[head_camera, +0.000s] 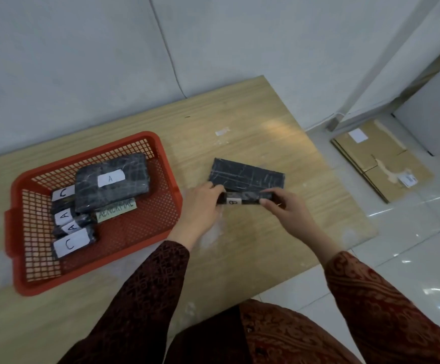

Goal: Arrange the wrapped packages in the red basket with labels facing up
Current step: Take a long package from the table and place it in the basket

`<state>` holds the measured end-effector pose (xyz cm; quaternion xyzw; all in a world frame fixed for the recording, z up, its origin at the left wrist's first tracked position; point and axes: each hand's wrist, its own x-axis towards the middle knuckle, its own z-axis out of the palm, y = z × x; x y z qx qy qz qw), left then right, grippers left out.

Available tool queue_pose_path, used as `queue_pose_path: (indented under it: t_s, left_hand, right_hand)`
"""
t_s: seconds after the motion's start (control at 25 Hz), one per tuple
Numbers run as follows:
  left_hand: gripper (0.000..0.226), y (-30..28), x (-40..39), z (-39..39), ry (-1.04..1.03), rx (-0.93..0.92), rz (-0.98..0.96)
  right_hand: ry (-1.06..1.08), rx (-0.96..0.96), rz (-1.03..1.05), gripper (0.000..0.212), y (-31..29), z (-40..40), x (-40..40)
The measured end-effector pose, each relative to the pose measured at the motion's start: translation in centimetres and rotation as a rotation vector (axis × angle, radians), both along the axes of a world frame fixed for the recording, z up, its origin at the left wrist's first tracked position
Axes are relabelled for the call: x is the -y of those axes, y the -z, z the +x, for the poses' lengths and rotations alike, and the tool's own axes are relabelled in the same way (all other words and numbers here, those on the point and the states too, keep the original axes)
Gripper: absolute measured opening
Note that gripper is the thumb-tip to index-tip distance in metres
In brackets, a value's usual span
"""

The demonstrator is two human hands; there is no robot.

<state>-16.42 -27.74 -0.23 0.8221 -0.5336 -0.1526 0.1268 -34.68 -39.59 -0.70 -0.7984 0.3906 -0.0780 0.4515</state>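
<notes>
A red basket (pixel 166 164) stands on the left of the wooden table (pixel 253 122). Inside it lies a large black wrapped package (pixel 124 189) with a white "A" label up, and along its left wall several small black packages (pixel 70 241) with white labels up. A small black package (pixel 242 200) with a white "B" label is held between my left hand (pixel 203 203) and my right hand (pixel 283 206), one at each end. Just behind it a flat black package (pixel 247 174) lies on the table with no label showing.
A green-labelled strip (pixel 116 207) lies in the basket under the big package. A scrap of white tape (pixel 222 131) sits on the table further back. Flattened cardboard boxes (pixel 379 158) lie on the tiled floor to the right. A grey wall runs behind the table.
</notes>
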Motion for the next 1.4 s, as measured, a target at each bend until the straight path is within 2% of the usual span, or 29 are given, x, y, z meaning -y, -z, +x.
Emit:
queue_pose_path:
  t_s: [0.12,0.2,0.32,0.4,0.52,0.64,0.96,1.08,1.4]
  left_hand:
    - [0.032,-3.6,-2.4,1.8,-0.092,-0.276,-0.209]
    - [0.031,-5.4,-5.3,3.5,-0.155,-0.356,-0.334]
    - [0.026,-6.0,-11.1,6.3,-0.408,-0.477,-0.416]
    - [0.025,-5.3,-15.3,8.0,-0.589,-0.547,-0.422]
    - [0.024,-4.0,-21.4,10.2,-0.685,-0.472,-0.381]
    - [0.024,-3.0,-25.4,12.4,-0.666,-0.372,-0.289]
    - [0.02,-0.5,-26.4,17.0,-0.397,-0.164,0.247]
    - [0.021,0.2,-25.9,17.3,-0.303,-0.063,0.34]
    - [0.024,1.4,-25.7,17.8,-0.209,0.03,0.417]
  right_hand:
    - [0.051,0.24,0.259,0.013,-2.6,1.5,0.5]
    - [0.006,0.313,0.382,0.014,-3.9,3.9,-0.2]
    - [-0.11,0.333,0.415,0.015,-5.2,8.7,-2.8]
    - [-0.218,0.279,0.371,0.017,-5.4,12.1,-5.3]
    - [-0.384,0.127,0.234,0.017,-4.7,16.5,-9.7]
    - [-0.502,0.028,0.121,0.02,-3.3,19.8,-13.2]
    - [-0.633,-0.354,0.084,0.024,1.4,23.9,-16.4]
    - [-0.636,-0.41,0.097,0.025,2.2,24.4,-16.7]
    - [-0.644,-0.455,0.038,0.022,2.5,25.5,-17.5]
